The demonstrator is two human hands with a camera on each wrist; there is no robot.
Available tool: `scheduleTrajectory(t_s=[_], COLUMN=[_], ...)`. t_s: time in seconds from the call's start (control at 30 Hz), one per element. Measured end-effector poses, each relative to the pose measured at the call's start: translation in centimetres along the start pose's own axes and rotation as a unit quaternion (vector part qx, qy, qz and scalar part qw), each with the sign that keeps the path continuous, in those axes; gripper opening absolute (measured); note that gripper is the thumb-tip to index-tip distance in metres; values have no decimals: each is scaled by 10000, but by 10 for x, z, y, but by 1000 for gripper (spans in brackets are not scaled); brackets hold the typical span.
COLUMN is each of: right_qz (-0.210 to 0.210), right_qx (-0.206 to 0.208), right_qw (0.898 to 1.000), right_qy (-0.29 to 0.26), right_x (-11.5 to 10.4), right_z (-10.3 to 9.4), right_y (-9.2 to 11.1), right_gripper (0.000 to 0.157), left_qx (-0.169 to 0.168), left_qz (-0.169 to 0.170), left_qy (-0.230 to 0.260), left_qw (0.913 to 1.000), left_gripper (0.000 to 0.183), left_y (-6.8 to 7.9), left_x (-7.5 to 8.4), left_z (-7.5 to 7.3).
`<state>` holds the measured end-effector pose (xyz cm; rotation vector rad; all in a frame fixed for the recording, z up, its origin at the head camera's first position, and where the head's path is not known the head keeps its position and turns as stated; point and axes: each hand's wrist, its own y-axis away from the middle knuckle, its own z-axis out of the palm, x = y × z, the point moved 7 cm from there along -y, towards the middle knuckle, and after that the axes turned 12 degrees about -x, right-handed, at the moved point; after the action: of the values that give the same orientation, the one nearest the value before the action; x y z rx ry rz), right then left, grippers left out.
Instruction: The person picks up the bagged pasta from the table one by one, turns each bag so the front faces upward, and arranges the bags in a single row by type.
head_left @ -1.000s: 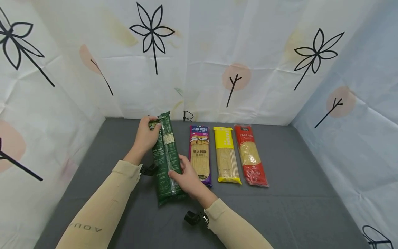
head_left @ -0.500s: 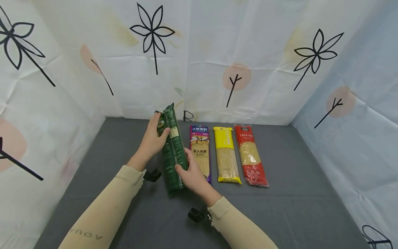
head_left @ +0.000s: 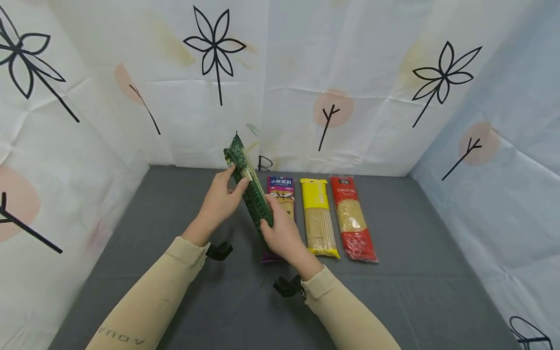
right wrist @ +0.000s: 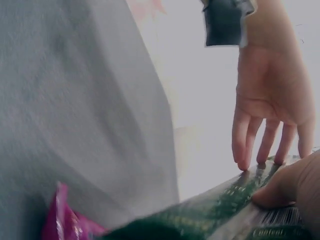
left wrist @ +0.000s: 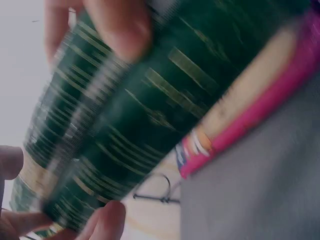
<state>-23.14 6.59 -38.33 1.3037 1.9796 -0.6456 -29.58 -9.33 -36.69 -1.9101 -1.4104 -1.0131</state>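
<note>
A green pack of spaghetti, tilted with its top end to the upper left, is held off the table in both hands. My left hand grips its left side near the upper end, with the thumb on the near face. The right hand grips the lower right part, thumb also in front. Printed bands and a back seam show on the green pack in the left wrist view. Behind it lies a purple pasta pack, partly hidden by the green pack and my right hand.
A yellow pasta pack and a red pasta pack lie on the grey table, right of the purple one. A patterned white cloth stands along the back and sides. Both wrists wear black cameras.
Both hands have lifted the green pack and carried it right and away, turning it so it looks narrower and leans further left. It now covers part of the purple pack.
</note>
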Motion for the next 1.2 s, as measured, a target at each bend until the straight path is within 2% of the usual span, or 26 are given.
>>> scheduleTrajectory(t_s=[0.1,0.17,0.23,0.4,0.53,0.63,0.77,0.93,1.07,1.2], right_qz=[-131,-269,-394,-690,-876,-897,-834,-878,-857,-780], right_qx=[257,437,580,830,1028,1105,1152,1246,1234,1057], right_qw=[9928,9796,9631,9328,9145,9104,9107,9075,9116,9217], right_qy=[1165,1945,2599,3439,3814,3884,3877,3913,3825,3649], right_x=[-8,-13,-17,-22,-25,-26,-25,-26,-24,-19], right_z=[-3,-3,-1,5,9,12,17,22,23,24], right_y=[1,2,2,5,7,7,8,10,11,11], right_gripper=[60,61,61,58,55,57,62,58,56,61], left_qx=[-189,-259,-243,-114,58,193,316,405,372,350], left_qz=[26,20,-23,-277,-366,-455,-609,-888,-928,-837], left_qy=[999,1672,2118,2647,2998,3163,3270,3206,3115,3177], left_qw=[9948,9856,9770,9639,9533,9474,9425,9422,9450,9438], left_gripper=[85,86,85,82,82,82,75,67,66,65], left_y=[1,1,2,3,4,4,3,2,2,2], left_x=[7,9,9,2,-2,-5,-10,-19,-23,-23], left_z=[3,5,6,9,10,9,11,15,16,15])
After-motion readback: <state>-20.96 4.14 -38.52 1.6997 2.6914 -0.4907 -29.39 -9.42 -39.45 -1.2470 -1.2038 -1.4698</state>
